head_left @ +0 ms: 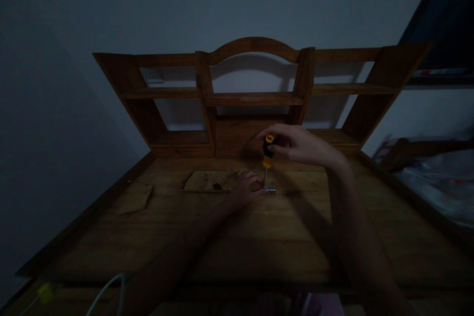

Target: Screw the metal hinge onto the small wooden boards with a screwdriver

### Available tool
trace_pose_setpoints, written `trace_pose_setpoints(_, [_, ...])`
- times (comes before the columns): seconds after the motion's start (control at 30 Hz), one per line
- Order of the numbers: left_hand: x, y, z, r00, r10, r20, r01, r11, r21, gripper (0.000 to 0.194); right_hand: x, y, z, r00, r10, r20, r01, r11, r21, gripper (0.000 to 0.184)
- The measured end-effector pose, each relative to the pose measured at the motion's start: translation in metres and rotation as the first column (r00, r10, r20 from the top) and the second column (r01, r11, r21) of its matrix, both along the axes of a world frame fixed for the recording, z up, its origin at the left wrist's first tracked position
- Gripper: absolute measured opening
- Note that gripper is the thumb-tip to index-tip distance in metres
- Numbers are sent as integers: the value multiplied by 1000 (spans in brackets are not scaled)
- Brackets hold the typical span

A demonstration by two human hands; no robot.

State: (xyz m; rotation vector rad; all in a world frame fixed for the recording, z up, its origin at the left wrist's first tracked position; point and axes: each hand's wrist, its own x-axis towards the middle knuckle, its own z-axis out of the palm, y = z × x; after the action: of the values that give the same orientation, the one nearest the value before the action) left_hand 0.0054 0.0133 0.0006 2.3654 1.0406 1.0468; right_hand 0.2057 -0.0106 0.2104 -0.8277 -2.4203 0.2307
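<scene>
My right hand (292,145) is closed around the yellow and black handle of a screwdriver (267,162). The shaft points down, slightly tilted, and its tip meets a small shiny metal piece (271,189), perhaps a hinge; its exact kind is too dark to make out. My left hand (247,188) presses its fingertips at the left end of that metal piece, holding it down against a pale wooden board (203,181). This board lies on the wooden desk top (281,237) and has dark marks on its left part.
A wooden shelf unit (255,98) rises at the back of the desk against the wall. A flat brownish piece (136,198) lies to the left. A white cable (107,286) and a yellow object (45,292) are at the front left. A dark screen (444,19) stands upper right.
</scene>
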Motion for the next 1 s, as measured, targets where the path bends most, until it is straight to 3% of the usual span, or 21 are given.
trace_pose_setpoints(0.1, [0, 0, 0, 1000, 6, -9, -6, 1000, 11, 23, 4, 1, 0, 1000, -16, 0, 16, 1000, -13, 33])
trace_pose_setpoints(0.2, [0, 0, 0, 1000, 3, -4, -3, 1000, 9, 23, 1, 3, -2, 998, -64, 7, 64, 996, 64, 26])
trace_pose_setpoints(0.4, [0, 2, -4, 1000, -6, 4, 6, 1000, 27, 24, -14, 7, -12, 954, -299, 17, 287, 930, 231, 35])
trace_pose_setpoints(0.5, [0, 2, -4, 1000, -6, -9, 6, 1000, 16, 24, -13, 7, -11, 977, -210, 35, 201, 964, 177, 30])
trace_pose_setpoints(0.6, [0, 1, -2, 1000, 2, -18, -2, 1000, 15, 24, -7, 5, -7, 994, -97, 40, 93, 991, 99, 38])
trace_pose_setpoints(0.67, [0, 0, -1, 1000, 0, -13, 0, 1000, 24, 24, -4, 4, -5, 996, -85, 38, 82, 995, 64, 34])
trace_pose_setpoints(0.83, [0, -1, 0, 1000, -29, 12, 28, 999, 29, 24, -7, 6, -7, 981, -191, 17, 187, 972, 145, 24])
trace_pose_setpoints(0.93, [0, 0, -2, 1000, -19, 15, 18, 999, 39, 24, -10, 7, -11, 953, -303, 18, 295, 938, 184, 35])
trace_pose_setpoints(1.0, [0, 1, -3, 1000, -11, 9, 11, 1000, 29, 24, -10, 8, -12, 950, -311, 24, 303, 937, 176, 39])
